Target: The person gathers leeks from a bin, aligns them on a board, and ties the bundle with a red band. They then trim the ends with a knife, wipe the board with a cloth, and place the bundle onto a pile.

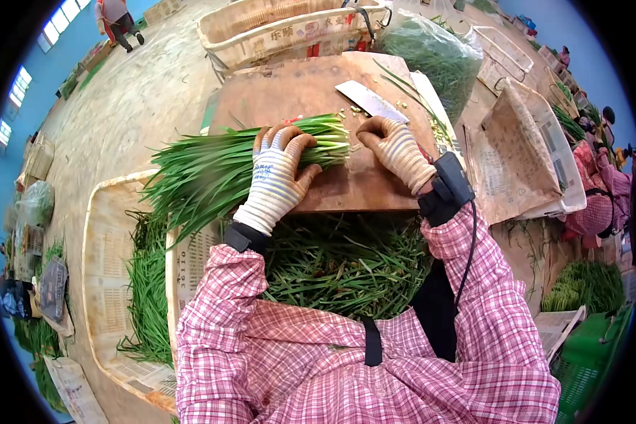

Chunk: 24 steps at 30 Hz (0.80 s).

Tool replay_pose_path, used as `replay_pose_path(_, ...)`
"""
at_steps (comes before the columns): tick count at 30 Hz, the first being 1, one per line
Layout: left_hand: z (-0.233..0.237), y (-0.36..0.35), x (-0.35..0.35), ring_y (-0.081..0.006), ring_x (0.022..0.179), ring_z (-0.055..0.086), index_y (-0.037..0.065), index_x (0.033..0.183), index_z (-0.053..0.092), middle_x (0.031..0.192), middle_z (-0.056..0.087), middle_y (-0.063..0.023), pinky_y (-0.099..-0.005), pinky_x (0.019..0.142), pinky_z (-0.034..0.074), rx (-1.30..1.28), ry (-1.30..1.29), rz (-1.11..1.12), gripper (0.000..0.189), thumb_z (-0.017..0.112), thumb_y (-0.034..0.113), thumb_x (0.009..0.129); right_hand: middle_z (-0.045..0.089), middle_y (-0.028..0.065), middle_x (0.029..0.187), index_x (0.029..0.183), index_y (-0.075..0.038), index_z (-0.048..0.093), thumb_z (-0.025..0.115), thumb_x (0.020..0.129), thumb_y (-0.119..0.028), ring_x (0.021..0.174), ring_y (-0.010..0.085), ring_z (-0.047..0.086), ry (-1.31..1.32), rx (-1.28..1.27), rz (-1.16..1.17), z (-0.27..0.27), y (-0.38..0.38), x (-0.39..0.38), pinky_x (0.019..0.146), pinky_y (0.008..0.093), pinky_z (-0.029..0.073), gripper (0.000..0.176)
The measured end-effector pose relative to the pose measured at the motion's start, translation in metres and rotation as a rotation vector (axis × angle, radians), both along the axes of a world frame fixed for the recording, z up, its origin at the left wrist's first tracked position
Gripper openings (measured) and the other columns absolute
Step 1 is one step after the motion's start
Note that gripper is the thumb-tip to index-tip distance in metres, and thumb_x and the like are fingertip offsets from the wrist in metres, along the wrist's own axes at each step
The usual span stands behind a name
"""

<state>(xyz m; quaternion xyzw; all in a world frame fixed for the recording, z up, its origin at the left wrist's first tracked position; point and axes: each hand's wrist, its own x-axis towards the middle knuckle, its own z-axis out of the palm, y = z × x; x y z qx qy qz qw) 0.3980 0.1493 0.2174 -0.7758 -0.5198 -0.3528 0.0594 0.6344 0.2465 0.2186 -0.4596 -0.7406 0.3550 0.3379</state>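
Observation:
A thick bunch of garlic chives (212, 166) lies across the wooden board (275, 92), its pale cut ends to the right and its green leaves hanging over the left edge. My left hand (279, 166), in a striped glove with brown fingertips, presses over the bunch with its fingers curled round it. To the right of the stalk ends, my gloved right hand (397, 150) is closed on a knife; its broad blade (369, 100) points away to the upper left. Its handle is mostly hidden by the hand. Small trimmed bits lie beside the blade.
Loose leaves fill the space below the board (346, 265). A crate with chives (95, 283) stands at left, another crate (283, 32) behind the board. A plastic bag of greens (431, 53) sits back right, near a lined crate (516, 155). Other people are farther off.

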Motion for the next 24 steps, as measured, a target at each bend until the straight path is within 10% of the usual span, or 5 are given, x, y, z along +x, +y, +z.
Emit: replay_pose_path(24,0.000,0.000,0.008,-0.0371,0.118,0.050,0.013,0.108,0.065,0.117,0.058,-0.0100,-0.0526,0.109,0.033,0.069,-0.022,0.034,0.047,0.081,0.009,0.063,0.072,0.0064,0.084,0.092,0.000,0.071,0.078,0.079,-0.021,0.076,0.0131,0.064,0.188,-0.179,0.053,0.016,-0.023,-0.015,0.072,0.0305,0.053,0.025)
